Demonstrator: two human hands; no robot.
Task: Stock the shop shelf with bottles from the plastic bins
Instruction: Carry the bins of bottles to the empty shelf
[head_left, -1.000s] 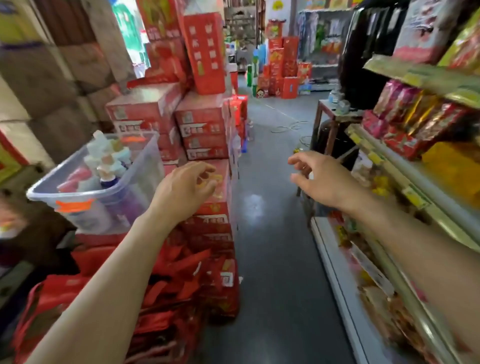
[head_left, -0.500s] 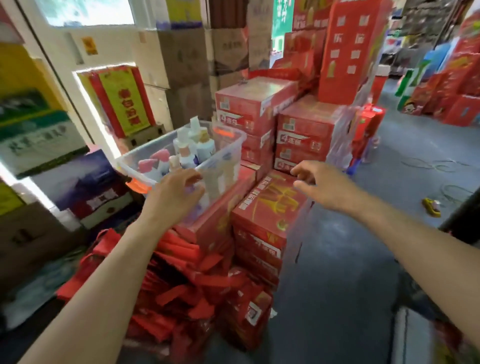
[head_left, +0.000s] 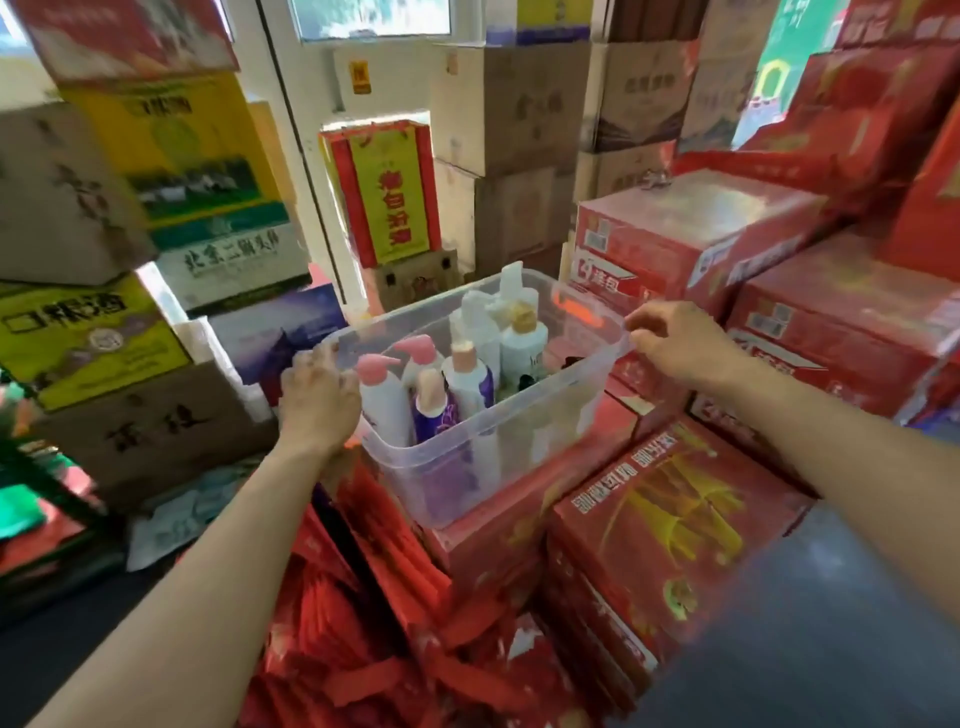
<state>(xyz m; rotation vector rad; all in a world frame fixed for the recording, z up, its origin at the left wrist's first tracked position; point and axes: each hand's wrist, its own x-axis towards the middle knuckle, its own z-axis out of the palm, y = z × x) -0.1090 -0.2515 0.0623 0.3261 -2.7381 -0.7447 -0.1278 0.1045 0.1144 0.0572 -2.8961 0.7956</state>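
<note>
Clear plastic bin (head_left: 483, 441) sits on a stack of red cartons (head_left: 670, 525), upright bottles (head_left: 457, 374) crowded inside, mostly toward its left end. Left hand (head_left: 317, 400) curls over the bin's left rim; grip closed on the rim. Right hand (head_left: 675, 343) pinches the right rim near the orange handle (head_left: 576, 309); grip closed there too. Holding opposite ends likely keeps the load level, so the bottles stay standing when the bin is lifted. Judgement: a two-handed lift is being set up. Shop shelf not in view. Brown boxes (head_left: 514, 104) are stacked behind.
</note>
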